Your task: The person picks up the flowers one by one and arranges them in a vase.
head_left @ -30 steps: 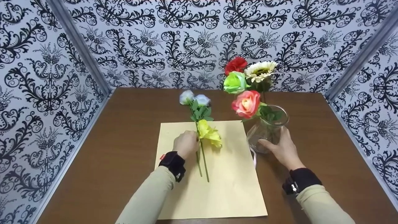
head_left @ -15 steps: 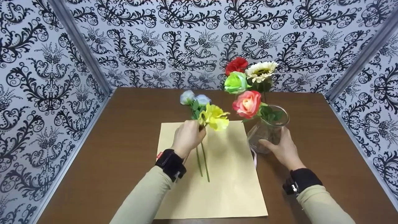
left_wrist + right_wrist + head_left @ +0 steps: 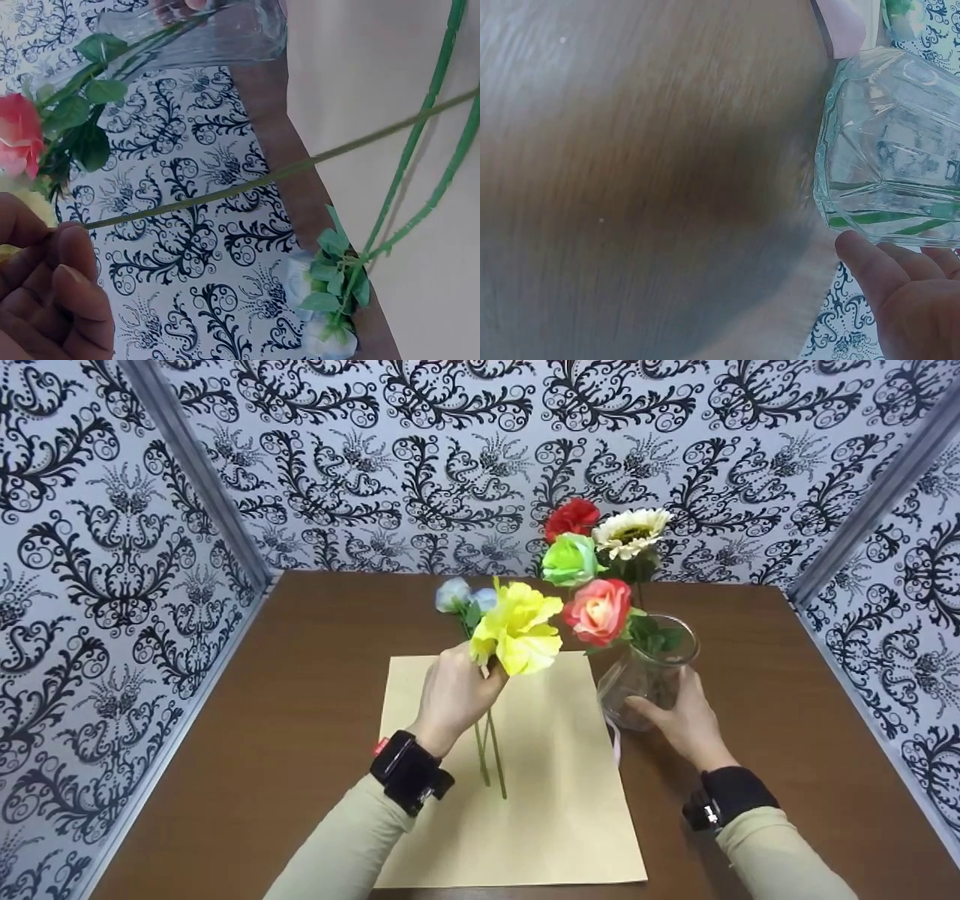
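Observation:
My left hand (image 3: 456,694) pinches a yellow flower (image 3: 521,634) just below its bloom, raised above the paper. In the left wrist view, its long thin stem (image 3: 225,193) runs out from between thumb and fingers. At the right, my right hand (image 3: 686,720) grips a clear glass vase (image 3: 626,682) low on its side, with fingers and thumb against the glass. Leaning out of the vase are a coral rose (image 3: 598,613), a green rose (image 3: 570,559), a red flower (image 3: 571,519) and a cream daisy-like flower (image 3: 631,534). Green stems (image 3: 885,218) show through the glass.
Pale blue flowers (image 3: 452,595) with green stems lie across a tan paper sheet (image 3: 555,817) on the brown table (image 3: 247,750). A pink ribbon (image 3: 616,746) lies between sheet and vase. Patterned panels (image 3: 450,457) enclose the back and sides.
My left hand has lifted the yellow flower off the paper and up, and the bloom has turned upward and a little right. My right hand and the vase have stayed in place.

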